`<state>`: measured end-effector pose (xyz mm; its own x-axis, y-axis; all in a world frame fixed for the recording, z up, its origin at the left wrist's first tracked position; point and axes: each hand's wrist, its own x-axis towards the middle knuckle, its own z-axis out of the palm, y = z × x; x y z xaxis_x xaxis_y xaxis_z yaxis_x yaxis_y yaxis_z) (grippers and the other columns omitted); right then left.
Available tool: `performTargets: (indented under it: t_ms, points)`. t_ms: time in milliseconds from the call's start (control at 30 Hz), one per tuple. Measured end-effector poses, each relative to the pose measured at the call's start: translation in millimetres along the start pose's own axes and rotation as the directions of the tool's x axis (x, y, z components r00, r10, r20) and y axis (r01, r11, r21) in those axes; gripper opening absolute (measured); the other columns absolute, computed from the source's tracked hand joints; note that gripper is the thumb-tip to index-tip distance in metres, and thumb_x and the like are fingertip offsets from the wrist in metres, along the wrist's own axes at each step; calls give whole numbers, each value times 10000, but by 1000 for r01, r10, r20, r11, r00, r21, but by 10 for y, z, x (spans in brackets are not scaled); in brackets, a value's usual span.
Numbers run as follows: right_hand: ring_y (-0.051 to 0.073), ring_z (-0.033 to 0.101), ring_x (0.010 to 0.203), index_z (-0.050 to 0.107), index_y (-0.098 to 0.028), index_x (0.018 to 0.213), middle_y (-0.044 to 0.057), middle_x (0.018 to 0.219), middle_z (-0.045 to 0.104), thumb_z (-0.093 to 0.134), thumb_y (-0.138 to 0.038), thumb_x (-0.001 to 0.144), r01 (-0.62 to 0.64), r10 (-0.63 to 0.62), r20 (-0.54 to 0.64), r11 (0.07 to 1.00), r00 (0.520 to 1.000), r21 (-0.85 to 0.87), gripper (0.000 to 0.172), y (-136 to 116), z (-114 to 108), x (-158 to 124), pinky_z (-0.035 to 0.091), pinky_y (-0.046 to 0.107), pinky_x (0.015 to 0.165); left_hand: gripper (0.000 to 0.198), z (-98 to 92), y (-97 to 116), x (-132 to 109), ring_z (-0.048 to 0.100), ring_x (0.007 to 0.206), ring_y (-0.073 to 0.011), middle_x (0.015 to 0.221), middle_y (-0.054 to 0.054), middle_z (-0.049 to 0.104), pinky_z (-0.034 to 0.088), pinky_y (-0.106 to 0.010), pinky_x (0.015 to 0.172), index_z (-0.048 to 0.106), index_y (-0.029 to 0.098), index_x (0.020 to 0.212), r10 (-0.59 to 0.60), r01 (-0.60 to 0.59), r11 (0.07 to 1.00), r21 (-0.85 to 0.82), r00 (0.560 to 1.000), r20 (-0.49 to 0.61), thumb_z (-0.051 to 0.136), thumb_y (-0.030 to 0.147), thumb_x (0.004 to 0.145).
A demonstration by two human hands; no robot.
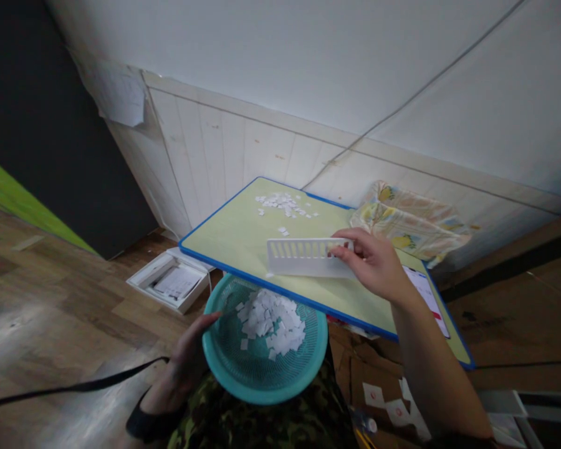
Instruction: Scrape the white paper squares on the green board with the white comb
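Note:
My right hand (371, 259) grips the right end of a white slotted plastic piece (303, 265), held on its long edge just over the yellow-green table (224, 227) with a blue rim. Below the table's front edge, my left hand (194, 340) holds the left rim of a turquoise plastic basket (266, 396), thumb over the rim. Many small white paper squares (273, 321) lie heaped in the basket. More white squares (283, 202) are scattered at the back of the table, and a few (283, 231) lie behind the slotted piece.
A phone (429, 299) with a lit screen lies on the table's right side, beside a patterned fabric-lined basket (411, 224). An open white box (171, 280) sits on the wooden floor at left. Cardboard and printed cards (397, 411) are at lower right. A wall stands behind.

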<state>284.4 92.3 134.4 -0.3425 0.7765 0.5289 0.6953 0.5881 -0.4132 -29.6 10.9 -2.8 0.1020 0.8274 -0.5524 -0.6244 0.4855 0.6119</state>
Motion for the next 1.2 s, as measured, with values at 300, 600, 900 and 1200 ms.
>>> performTargets:
  t_ms: [300,600,900,1200]
  points:
    - [124,558,526,635,-254,1043,8,765,681,647,-386,857,-95,118,-124,980,985,176,229,155,-15,-216,408,246,468,238,23,-13,-11,715,524,-228,647,-100,785,611,-354,641,766,99,739,-12,12,1000,1,1000,-19,574,152,869]
    - [136,495,482,642,-217,1092,-32,569,551,549,-405,903,-106,66,-218,978,974,-178,282,433,248,269,352,260,507,225,2,-16,1,721,538,-225,690,-96,798,609,-360,694,769,117,737,-1,0,1000,10,1000,10,585,143,863]
    - [133,484,471,649,-223,1059,-34,563,543,573,-417,882,-107,68,-207,978,976,-182,273,377,0,177,353,258,498,163,-6,-52,14,754,669,-255,762,-105,811,594,-361,774,773,114,830,-56,56,998,-31,998,-3,615,154,845]
    - [125,429,444,642,-210,1069,-59,506,460,550,-400,893,-102,73,-208,986,975,-133,275,538,301,374,320,263,494,123,20,-50,-9,743,618,-248,733,-94,806,604,-366,732,756,122,769,-49,49,999,-6,999,-20,645,142,818]
